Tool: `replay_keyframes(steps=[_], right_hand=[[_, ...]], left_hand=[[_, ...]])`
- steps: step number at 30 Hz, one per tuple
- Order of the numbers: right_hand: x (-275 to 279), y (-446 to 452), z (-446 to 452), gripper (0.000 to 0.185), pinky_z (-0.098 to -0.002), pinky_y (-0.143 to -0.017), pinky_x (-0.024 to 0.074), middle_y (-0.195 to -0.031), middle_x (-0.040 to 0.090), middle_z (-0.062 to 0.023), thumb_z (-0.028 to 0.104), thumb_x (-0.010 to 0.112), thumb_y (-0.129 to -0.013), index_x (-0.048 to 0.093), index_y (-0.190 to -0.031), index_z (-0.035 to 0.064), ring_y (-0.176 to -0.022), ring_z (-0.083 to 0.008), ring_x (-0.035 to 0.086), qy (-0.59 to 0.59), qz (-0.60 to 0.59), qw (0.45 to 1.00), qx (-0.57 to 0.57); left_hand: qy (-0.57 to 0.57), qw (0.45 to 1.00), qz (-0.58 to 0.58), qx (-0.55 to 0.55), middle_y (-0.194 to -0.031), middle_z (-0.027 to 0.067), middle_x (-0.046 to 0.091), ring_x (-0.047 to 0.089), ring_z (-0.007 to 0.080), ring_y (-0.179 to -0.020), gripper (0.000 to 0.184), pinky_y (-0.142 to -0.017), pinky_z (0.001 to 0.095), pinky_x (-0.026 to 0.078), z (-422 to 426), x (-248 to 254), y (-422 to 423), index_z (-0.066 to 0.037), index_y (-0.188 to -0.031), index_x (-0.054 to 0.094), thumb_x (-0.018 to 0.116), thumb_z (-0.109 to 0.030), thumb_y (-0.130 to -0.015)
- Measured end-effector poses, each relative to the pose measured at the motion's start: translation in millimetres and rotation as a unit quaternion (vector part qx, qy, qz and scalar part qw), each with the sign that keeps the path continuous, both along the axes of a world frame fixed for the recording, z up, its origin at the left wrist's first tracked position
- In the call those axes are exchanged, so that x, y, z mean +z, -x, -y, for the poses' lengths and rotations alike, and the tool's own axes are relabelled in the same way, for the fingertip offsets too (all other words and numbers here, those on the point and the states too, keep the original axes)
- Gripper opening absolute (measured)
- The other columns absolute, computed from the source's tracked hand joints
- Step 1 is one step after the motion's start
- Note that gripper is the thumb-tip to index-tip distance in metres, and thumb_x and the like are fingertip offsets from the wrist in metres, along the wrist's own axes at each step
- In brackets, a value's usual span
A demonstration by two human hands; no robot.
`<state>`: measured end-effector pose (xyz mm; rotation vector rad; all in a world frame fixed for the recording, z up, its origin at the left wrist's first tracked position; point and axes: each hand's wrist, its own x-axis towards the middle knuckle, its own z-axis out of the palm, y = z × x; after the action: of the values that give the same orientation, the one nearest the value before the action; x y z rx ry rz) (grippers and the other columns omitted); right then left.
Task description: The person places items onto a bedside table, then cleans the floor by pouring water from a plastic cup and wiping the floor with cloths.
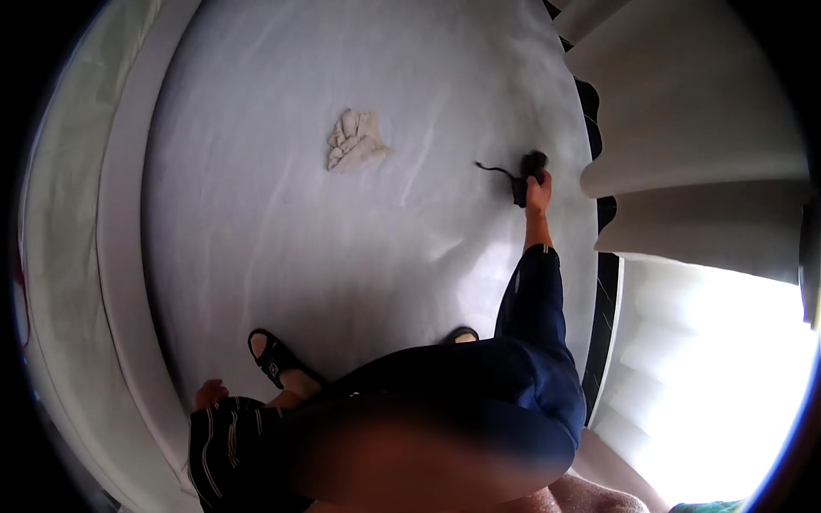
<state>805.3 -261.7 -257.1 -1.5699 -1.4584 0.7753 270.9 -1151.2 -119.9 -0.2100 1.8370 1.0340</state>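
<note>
My right hand point(538, 195) is stretched far forward, low over the pale floor on the right. Its fingers are closed around a small black item with a thin dangling cord point(519, 190); its exact kind is unclear. The cord trails off to the left. My left hand point(211, 394) hangs at the lower left beside the dark striped cloth at my side, its fingers loosely apart with nothing visible in them. A crumpled beige cloth point(355, 142) lies on the floor ahead, apart from both hands.
Smooth pale floor point(342, 248) spreads ahead of my feet, which are in black sandals point(272, 357). Along the right hang long grey curtains point(684, 128) beside a bright window area point(718, 368). A light padded edge, perhaps a bed point(124, 214), runs down the left.
</note>
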Motion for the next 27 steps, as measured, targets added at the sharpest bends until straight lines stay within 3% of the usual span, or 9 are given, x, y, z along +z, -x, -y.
replay_keyframes(steps=[2, 6, 9, 12, 15, 18, 20, 24, 27], right_hand=[[4, 8, -5, 0.069, -0.0405, -0.101, 0.0399, -0.126, 0.055, -0.0230, 0.030, 0.062, -0.071, 0.046, -0.132, 0.0038, -0.116, -0.0368, 0.054, 0.066, 0.169, 0.976, -0.123], [34, 86, -35, 0.066, -0.0553, -0.097, 0.0397, -0.136, 0.048, -0.0128, 0.031, 0.061, -0.072, 0.045, -0.134, 0.0113, -0.125, -0.0319, 0.047, 0.103, 0.264, 0.954, -0.100], [36, 164, -74, 0.062, -0.0597, -0.094, 0.0383, -0.139, 0.046, -0.0034, 0.027, 0.060, -0.074, 0.045, -0.134, 0.0203, -0.130, -0.0222, 0.042, 0.075, 0.359, 0.930, 0.029], [31, 253, -79, 0.062, -0.0565, -0.096, 0.0354, -0.143, 0.043, 0.0022, 0.017, 0.056, -0.077, 0.044, -0.136, 0.0266, -0.132, -0.0145, 0.039, -0.011, 0.444, 0.873, 0.203], [28, 325, -44, 0.056, -0.0483, -0.093, 0.0357, -0.137, 0.050, 0.0045, 0.006, 0.053, -0.074, 0.056, -0.126, 0.0272, -0.130, -0.0130, 0.041, -0.111, 0.384, 0.832, 0.385], [38, 364, 21, 0.049, -0.0430, -0.089, 0.0351, -0.131, 0.056, 0.0052, 0.003, 0.052, -0.074, 0.065, -0.114, 0.0270, -0.127, -0.0119, 0.044, -0.161, 0.301, 0.772, 0.536], [47, 363, 70, 0.045, -0.0418, -0.089, 0.0343, -0.131, 0.055, 0.0065, 0.004, 0.053, -0.075, 0.066, -0.111, 0.0268, -0.125, -0.0109, 0.045, -0.166, 0.281, 0.740, 0.587], [45, 322, 175, 0.043, -0.0417, -0.088, 0.0333, -0.130, 0.055, 0.0067, 0.004, 0.057, -0.073, 0.067, -0.110, 0.0231, -0.124, -0.0127, 0.045, -0.207, 0.246, 0.692, 0.646], [53, 272, 266, 0.039, -0.0414, -0.086, 0.0336, -0.128, 0.057, 0.0058, 0.005, 0.059, -0.071, 0.069, -0.105, 0.0217, -0.121, -0.0142, 0.048, -0.180, 0.220, 0.705, 0.650]], left_hand=[[-0.021, 0.999, 0.040, 0.010, -0.111, 0.0202, 0.062, 0.062, 0.0331, -0.101, 0.034, -0.088, 0.0458, 0.051, 3, 0, -11, -0.004, -0.122, 0.054, 0.051, -0.021, -0.093], [-0.045, 0.993, 0.106, 0.032, -0.111, 0.0208, 0.062, 0.062, 0.0334, -0.101, 0.033, -0.089, 0.0459, 0.051, 7, 15, -37, -0.003, -0.124, 0.052, 0.049, -0.019, -0.095], [-0.020, 0.996, 0.062, -0.063, -0.114, 0.0224, 0.061, 0.061, 0.0369, -0.101, 0.038, -0.090, 0.0502, 0.050, -17, 38, -58, -0.003, -0.124, 0.053, 0.052, -0.026, -0.094], [0.065, 0.996, -0.023, -0.060, -0.099, 0.0216, 0.065, 0.066, 0.0333, -0.089, 0.024, -0.085, 0.0473, 0.054, -53, 70, -89, 0.001, -0.114, 0.057, 0.056, -0.006, -0.091], [-0.075, 0.969, 0.162, 0.169, -0.102, 0.0205, 0.064, 0.066, 0.0313, -0.090, 0.027, -0.082, 0.0435, 0.055, -38, 54, -80, 0.001, -0.116, 0.055, 0.061, -0.004, -0.089], [-0.075, 0.993, 0.093, 0.018, -0.104, 0.0171, 0.064, 0.067, 0.0270, -0.090, 0.032, -0.078, 0.0392, 0.056, -59, 48, -70, 0.000, -0.118, 0.053, 0.063, -0.003, -0.088], [0.099, 0.986, -0.012, -0.134, -0.103, 0.0134, 0.066, 0.067, 0.0221, -0.089, 0.033, -0.073, 0.0339, 0.056, -119, 79, -66, 0.000, -0.120, 0.052, 0.062, -0.006, -0.089], [0.088, 0.966, -0.099, -0.223, -0.100, 0.0098, 0.067, 0.066, 0.0161, -0.087, 0.031, -0.067, 0.0282, 0.053, -157, 78, -39, -0.001, -0.117, 0.055, 0.064, -0.011, -0.088], [0.050, 0.954, -0.138, -0.263, -0.098, 0.0093, 0.067, 0.066, 0.0166, -0.089, 0.028, -0.072, 0.0280, 0.053, -194, 84, -24, 0.000, -0.112, 0.057, 0.064, -0.010, -0.087]])
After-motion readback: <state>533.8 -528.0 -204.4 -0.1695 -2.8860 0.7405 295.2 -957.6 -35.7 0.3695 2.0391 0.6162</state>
